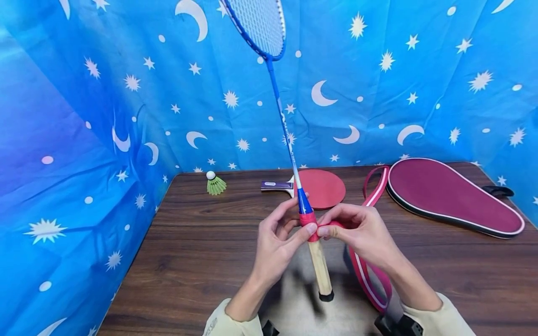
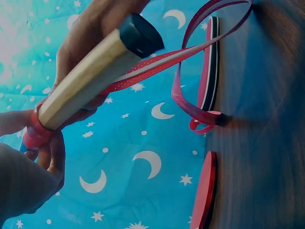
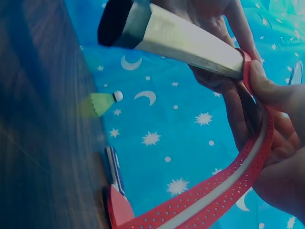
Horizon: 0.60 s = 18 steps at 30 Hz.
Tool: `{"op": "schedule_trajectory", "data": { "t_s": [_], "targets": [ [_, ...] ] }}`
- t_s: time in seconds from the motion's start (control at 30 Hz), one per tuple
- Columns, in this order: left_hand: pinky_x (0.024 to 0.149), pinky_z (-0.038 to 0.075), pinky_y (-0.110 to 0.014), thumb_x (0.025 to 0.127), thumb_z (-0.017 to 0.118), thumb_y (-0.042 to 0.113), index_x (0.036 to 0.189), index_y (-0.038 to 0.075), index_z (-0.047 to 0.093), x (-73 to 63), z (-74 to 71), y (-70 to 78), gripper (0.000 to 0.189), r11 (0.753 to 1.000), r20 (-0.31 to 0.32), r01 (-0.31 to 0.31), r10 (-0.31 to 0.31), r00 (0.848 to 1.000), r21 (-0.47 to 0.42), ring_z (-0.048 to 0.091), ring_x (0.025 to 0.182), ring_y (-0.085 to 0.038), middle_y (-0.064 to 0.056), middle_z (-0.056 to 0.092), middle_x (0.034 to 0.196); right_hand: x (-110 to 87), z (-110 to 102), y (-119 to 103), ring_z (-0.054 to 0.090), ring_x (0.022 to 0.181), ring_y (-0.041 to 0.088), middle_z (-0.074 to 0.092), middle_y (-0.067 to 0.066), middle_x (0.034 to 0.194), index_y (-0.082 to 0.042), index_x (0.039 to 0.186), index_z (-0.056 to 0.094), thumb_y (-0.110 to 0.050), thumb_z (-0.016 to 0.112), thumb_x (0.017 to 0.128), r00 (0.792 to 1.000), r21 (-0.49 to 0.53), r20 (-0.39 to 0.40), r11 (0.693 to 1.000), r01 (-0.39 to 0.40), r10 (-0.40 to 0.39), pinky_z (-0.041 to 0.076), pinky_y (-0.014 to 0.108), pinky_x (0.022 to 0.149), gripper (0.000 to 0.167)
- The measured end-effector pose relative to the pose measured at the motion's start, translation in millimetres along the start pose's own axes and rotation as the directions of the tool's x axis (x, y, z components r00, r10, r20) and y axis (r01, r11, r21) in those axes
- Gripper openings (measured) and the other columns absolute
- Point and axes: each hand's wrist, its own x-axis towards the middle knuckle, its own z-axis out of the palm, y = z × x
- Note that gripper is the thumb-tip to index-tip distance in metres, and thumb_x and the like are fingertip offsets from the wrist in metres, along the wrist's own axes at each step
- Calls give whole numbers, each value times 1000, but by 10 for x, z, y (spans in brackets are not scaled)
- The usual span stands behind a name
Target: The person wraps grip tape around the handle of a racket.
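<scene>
A blue badminton racket (image 1: 280, 107) stands tilted over the table, its bare wooden handle (image 1: 319, 266) ending in a black cap (image 1: 326, 295). Red perforated grip tape (image 1: 308, 219) circles the top of the handle. My left hand (image 1: 300, 218) grips the handle there, thumb pressed on the tape. My right hand (image 1: 332, 225) pinches the loose tape strip (image 1: 370, 280) right beside the handle; the strip hangs in a loop toward me. The left wrist view shows the handle (image 2: 90, 76) and trailing tape (image 2: 190, 95). In the right wrist view the strip (image 3: 228, 191) runs through my right hand's fingers (image 3: 271, 90).
On the dark wooden table (image 1: 201, 252) lie a green shuttlecock (image 1: 215, 184) at the back left, a red table tennis paddle (image 1: 321, 188) behind my hands and a maroon racket cover (image 1: 449, 196) at the right. Blue star-and-moon cloth (image 1: 105, 116) walls the back and left.
</scene>
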Motion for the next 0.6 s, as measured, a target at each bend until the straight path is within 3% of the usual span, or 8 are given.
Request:
{"op": "schedule_trajectory", "data": {
  "t_s": [0.17,0.37,0.47,0.6],
  "targets": [
    [93,51,-36,87,68,-8,134,0,56,-8,-10,7,49,999,-4,24,-25,1000,-30,61,101,-28,-23,62,114,11,62,24,68,77,30,70,13,87,-3,98,68,-8,75,86,997,61,-7,995,-78,79,57,37,68,15],
    [95,49,-36,89,66,-5,134,1,55,-17,-1,21,47,999,-31,48,-48,998,-27,61,102,-29,-21,63,115,39,69,59,69,88,32,69,18,99,1,112,62,-14,69,93,975,129,89,968,-215,205,57,44,77,26],
    [93,47,-34,90,66,-3,134,4,56,-19,2,20,45,999,-27,27,-26,999,20,59,101,-29,-17,65,114,36,56,67,69,89,31,70,17,101,1,118,63,-15,68,94,970,134,107,964,-230,216,57,43,77,29],
    [87,42,-32,93,62,-2,134,4,53,-14,13,29,43,999,19,-11,10,1000,47,56,100,-30,-14,67,118,16,31,58,67,80,28,71,15,98,-2,118,66,-13,70,92,979,104,73,975,-198,191,57,39,69,29]
  ]
}}
